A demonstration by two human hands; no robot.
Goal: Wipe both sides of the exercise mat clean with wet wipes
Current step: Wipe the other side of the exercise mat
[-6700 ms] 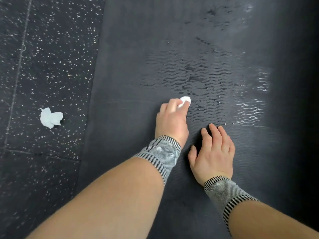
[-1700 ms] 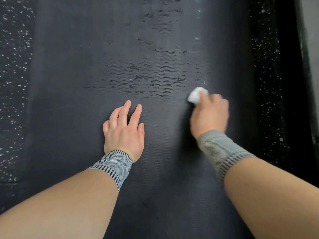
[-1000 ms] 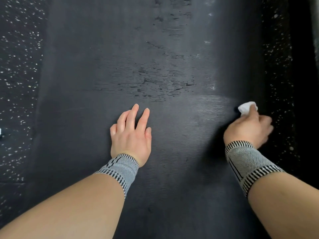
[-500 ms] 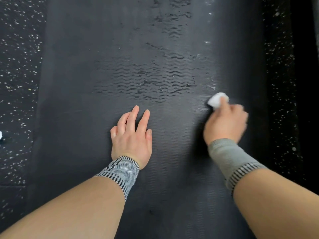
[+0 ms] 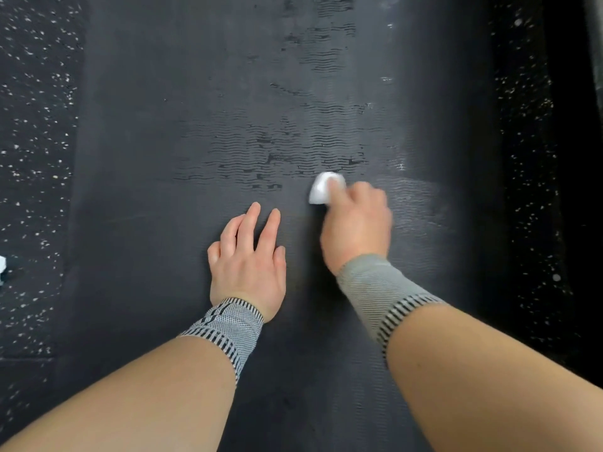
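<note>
Mat (image 5: 137, 177) runs dark and ribbed straight away from me, flat on the speckled floor (image 5: 36, 125). Far left, at the frame's edge, a bit of white (image 5: 2, 267) sits on that floor, too cropped to identify. My left hand (image 5: 246, 261) lies flat on the mat, fingers straight and slightly spread, holding nothing. Just right of it, my right hand (image 5: 355, 228) is blurred, fingers curled round a bunched white wipe (image 5: 321, 189), pressing it onto the mat. Damp streaks (image 5: 280, 154) glisten just beyond the wipe. Striped wristbands (image 5: 225, 326) wrap both wrists.
</note>
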